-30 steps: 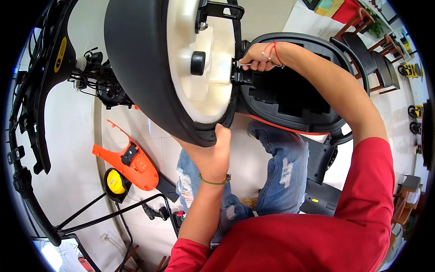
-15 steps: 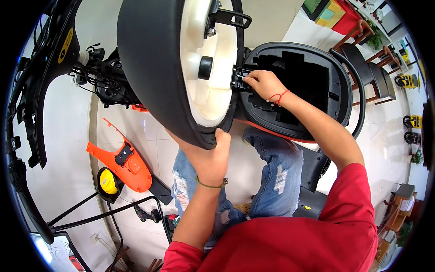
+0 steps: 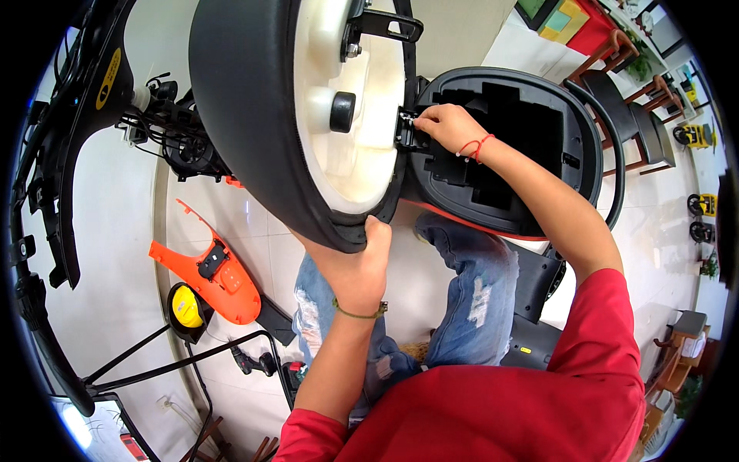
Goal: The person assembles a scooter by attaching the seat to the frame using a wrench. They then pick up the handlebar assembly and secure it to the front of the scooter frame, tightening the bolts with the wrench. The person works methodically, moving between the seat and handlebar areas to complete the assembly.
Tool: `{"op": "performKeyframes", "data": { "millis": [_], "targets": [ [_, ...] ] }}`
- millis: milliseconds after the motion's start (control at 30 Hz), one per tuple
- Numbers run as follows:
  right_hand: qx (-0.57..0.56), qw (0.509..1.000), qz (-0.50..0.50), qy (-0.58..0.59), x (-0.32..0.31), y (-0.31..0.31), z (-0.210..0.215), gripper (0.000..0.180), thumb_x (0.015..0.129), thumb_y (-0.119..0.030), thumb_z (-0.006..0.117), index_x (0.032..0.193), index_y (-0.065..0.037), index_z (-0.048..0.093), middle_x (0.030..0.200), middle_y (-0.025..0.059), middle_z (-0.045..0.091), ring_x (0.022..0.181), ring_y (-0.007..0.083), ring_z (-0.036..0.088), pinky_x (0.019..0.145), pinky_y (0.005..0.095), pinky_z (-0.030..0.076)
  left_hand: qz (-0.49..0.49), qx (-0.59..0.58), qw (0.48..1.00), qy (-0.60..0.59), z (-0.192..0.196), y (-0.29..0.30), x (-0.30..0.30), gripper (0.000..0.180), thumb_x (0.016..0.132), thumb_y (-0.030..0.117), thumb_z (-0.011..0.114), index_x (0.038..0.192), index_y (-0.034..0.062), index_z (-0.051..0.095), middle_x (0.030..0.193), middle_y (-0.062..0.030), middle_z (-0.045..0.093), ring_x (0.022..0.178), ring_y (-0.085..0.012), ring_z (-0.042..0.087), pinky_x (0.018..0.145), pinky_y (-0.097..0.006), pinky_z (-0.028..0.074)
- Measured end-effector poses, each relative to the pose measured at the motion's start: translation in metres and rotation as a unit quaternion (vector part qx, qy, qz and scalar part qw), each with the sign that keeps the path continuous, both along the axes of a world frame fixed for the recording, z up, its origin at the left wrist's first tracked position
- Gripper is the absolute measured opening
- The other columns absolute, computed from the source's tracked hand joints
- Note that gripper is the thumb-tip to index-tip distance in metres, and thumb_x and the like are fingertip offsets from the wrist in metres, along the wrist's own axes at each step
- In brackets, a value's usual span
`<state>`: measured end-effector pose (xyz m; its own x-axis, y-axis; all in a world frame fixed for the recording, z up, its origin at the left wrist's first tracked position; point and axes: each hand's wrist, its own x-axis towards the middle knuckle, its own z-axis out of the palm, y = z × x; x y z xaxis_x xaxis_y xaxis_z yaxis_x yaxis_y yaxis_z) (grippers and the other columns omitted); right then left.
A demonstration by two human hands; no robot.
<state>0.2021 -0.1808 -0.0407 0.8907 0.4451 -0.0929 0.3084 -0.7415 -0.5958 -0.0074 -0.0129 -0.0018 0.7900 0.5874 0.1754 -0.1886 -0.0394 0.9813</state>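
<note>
A black scooter seat (image 3: pixel 246 131) with a cream underside (image 3: pixel 350 92) is tipped up on its hinge. My left hand (image 3: pixel 358 266) grips the seat's lower rim and holds it raised. My right hand (image 3: pixel 446 127), with a red string on the wrist, pinches at the black hinge bracket (image 3: pixel 408 131) between the seat and the black storage bucket (image 3: pixel 508 138). Whatever small part sits under my fingertips is hidden. The bucket's orange edge (image 3: pixel 477 223) shows below it.
An orange body panel (image 3: pixel 212 273) and a yellow round part (image 3: pixel 186 306) lie on the tiled floor at left. Black frame tubes (image 3: pixel 162 362) and a dark tool (image 3: pixel 254 360) lie lower left. Handlebar wiring (image 3: pixel 165 131) is upper left. Chairs (image 3: pixel 623 100) stand at right.
My right hand has slid left and down from the bucket's rim to the hinge bracket. The view has shifted so the seat appears further right; my left hand keeps its grip.
</note>
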Motion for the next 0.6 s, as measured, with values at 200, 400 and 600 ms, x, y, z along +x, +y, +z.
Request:
{"op": "performKeyframes", "data": {
  "millis": [200,400,600],
  "targets": [
    [-0.064,0.997,0.025,-0.017,0.004,0.004,0.013,0.033,0.091,-0.029,0.055,0.089,-0.001,0.071,0.082,0.021,0.068,0.078,0.036,0.066,0.076,0.0416,0.052,0.005,0.012,1.0,0.002,-0.001,0.0,0.002,0.085,0.067,0.0,0.062,0.14,-0.0094,0.02,0.133,-0.0202,0.038,0.123,-0.0271,0.04,0.108,-0.035,0.027],
    [-0.282,0.93,0.178,-0.158,0.003,0.014,0.038,0.032,0.095,-0.026,0.049,0.085,-0.002,0.068,0.079,0.0209,0.067,0.078,0.0364,0.067,0.076,0.0452,0.053,0.006,0.012,1.0,0.003,-0.006,0.001,0.001,0.086,0.067,0.0,0.061,0.141,-0.0097,0.018,0.134,-0.0207,0.037,0.124,-0.0277,0.039,0.108,-0.036,0.026],
    [-0.112,0.947,0.233,-0.19,0.036,-0.003,-0.001,0.036,0.097,-0.027,0.048,0.079,0.0,0.061,0.063,0.0157,0.061,0.052,0.0326,0.06,0.052,0.0427,0.048,0.0,0.021,1.0,0.002,-0.003,-0.002,0.002,0.089,0.067,0.0,0.061,0.142,-0.0103,0.014,0.135,-0.0212,0.036,0.124,-0.0281,0.039,0.109,-0.036,0.025]
  ]
}}
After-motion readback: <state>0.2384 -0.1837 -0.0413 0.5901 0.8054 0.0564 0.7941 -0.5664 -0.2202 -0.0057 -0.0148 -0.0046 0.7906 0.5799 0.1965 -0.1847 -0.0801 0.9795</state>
